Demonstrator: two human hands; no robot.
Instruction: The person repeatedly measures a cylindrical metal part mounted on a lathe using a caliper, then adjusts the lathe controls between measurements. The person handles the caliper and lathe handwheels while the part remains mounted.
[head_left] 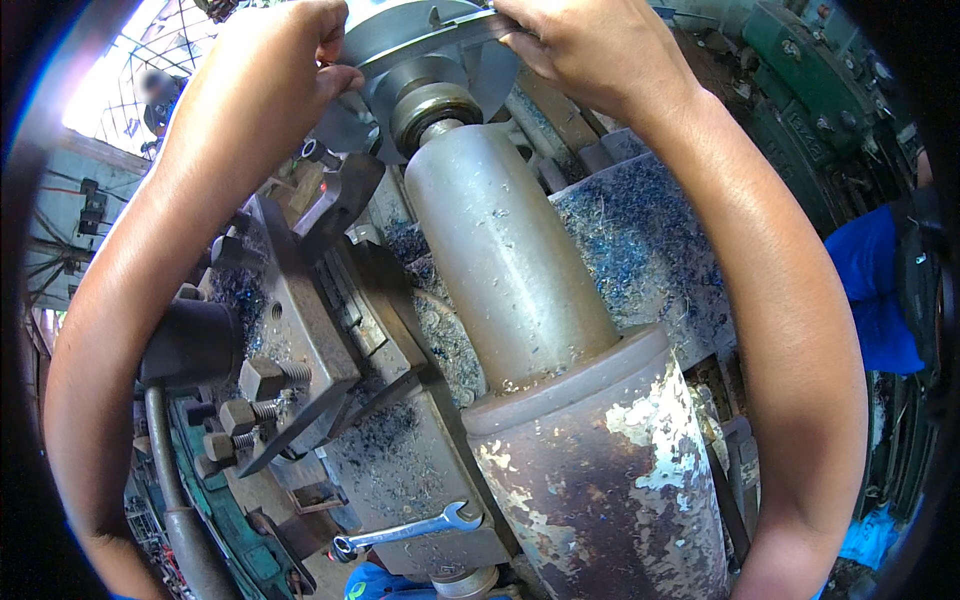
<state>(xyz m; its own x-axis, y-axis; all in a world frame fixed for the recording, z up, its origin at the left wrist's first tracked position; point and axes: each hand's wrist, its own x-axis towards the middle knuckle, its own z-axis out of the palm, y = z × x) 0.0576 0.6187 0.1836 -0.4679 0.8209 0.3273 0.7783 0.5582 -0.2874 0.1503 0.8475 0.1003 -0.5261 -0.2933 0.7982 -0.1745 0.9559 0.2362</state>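
At the top, a flat steel bar that looks like a caliper lies across a shiny round disc on the lathe. My left hand is closed at its left end, thumb and fingers pinched. The right hand grips the other end, fingers partly cut off by the frame's top edge. Below the disc sit a ring-shaped collar and a smooth grey metal cylinder with small chips on it. Nearest me is a wider, rusty cylinder with peeling white paint.
Left of the cylinder stands a tool post with several square-headed bolts and a handle lever. An open-ended wrench rests on the carriage. Bluish chips cover the lathe bed. Green machinery and a person's blue clothing are at right.
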